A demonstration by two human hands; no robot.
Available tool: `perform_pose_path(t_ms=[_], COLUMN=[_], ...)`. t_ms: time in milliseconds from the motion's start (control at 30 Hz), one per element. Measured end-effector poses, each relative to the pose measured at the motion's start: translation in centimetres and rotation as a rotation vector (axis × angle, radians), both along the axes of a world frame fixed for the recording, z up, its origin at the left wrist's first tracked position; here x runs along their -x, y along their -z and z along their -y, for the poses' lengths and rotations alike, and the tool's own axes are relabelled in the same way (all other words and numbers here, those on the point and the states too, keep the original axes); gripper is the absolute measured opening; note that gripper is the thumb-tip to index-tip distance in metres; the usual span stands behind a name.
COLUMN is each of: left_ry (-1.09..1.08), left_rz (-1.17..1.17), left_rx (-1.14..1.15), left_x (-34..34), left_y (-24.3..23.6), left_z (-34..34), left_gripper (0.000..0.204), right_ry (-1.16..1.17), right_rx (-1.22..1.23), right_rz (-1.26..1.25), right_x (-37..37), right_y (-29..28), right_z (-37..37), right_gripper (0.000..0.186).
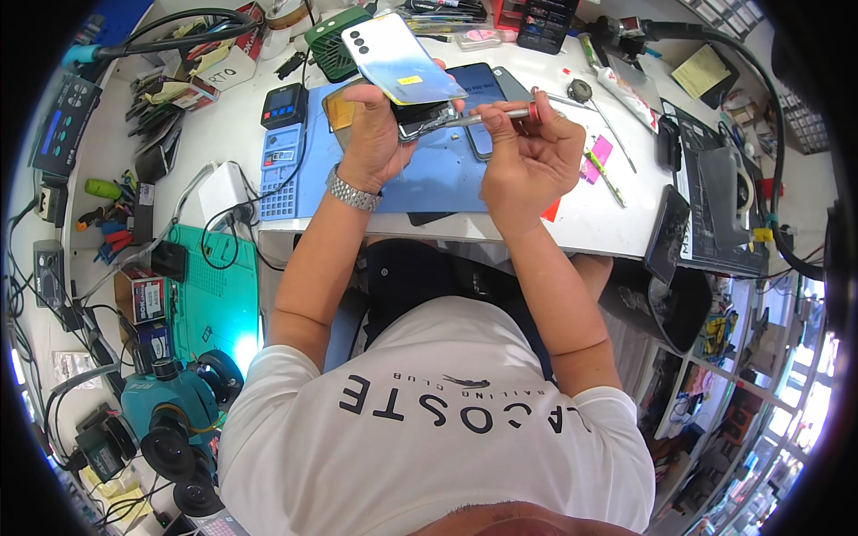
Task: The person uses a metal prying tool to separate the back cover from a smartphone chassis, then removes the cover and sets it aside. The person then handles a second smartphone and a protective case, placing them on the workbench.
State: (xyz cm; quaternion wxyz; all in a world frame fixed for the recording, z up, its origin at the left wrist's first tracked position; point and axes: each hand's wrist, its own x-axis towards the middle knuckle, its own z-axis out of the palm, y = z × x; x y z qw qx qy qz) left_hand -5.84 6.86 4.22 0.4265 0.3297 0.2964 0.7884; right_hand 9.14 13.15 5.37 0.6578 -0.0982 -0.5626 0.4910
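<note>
My left hand (372, 143), with a metal watch (352, 189) on its wrist, is closed round an opened phone (418, 118) above the blue mat. The phone's shiny blue-white back cover (402, 55), with three camera rings and a small yellow sticker, stands tilted up over the far side of the body. Whether the cover is still joined to it is hidden. Between the thumb and fingers of my right hand (534, 170) is a screwdriver (490, 117) with a red end. Its shaft points left, and the tip is at the phone's exposed inside edge.
On the blue mat (349, 198) lies another phone (479, 138) with its screen lit. A green fan (335, 45) stands behind. Left are a teal microscope (170, 402) and a green mat (210, 286). A black bin (666, 308) sits below the table's right edge.
</note>
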Motion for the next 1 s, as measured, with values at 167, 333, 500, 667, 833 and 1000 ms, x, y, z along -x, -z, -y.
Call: perform_pose_path(t_ms=[167, 333, 500, 667, 833, 1000], left_ry=[0.044, 0.033, 0.033, 0.077, 0.095, 0.104], left_rz=[0.01, -0.033, -0.04, -0.099, -0.147, -0.087], left_rx=[0.005, 0.033, 0.036, -0.005, 0.078, 0.025], left_x=[-0.2, -0.2, -0.3, -0.5, -0.4, -0.1], left_y=[-0.2, 0.2, 0.3, 0.0, 0.1, 0.8], left_z=[0.0, -0.1, 0.1, 0.0, 0.2, 0.0], left_gripper=[0.112, 0.116, 0.116, 0.117, 0.124, 0.118], right_ry=[-0.09, -0.18, -0.238, -0.315, -0.422, -0.421], right_rx=[0.071, 0.096, 0.28, 0.439, 0.617, 0.555], right_rz=[-0.018, -0.021, 0.044, 0.061, 0.071, -0.013], right_x=[0.2, 0.2, 0.3, 0.3, -0.2, -0.8], right_y=[0.6, 0.2, 0.1, 1.0, 0.9, 0.9], right_z=[-1.3, -1.7, -2.2, -2.9, -3.8, -3.6], right_gripper=[0.049, 0.045, 0.044, 0.045, 0.046, 0.045])
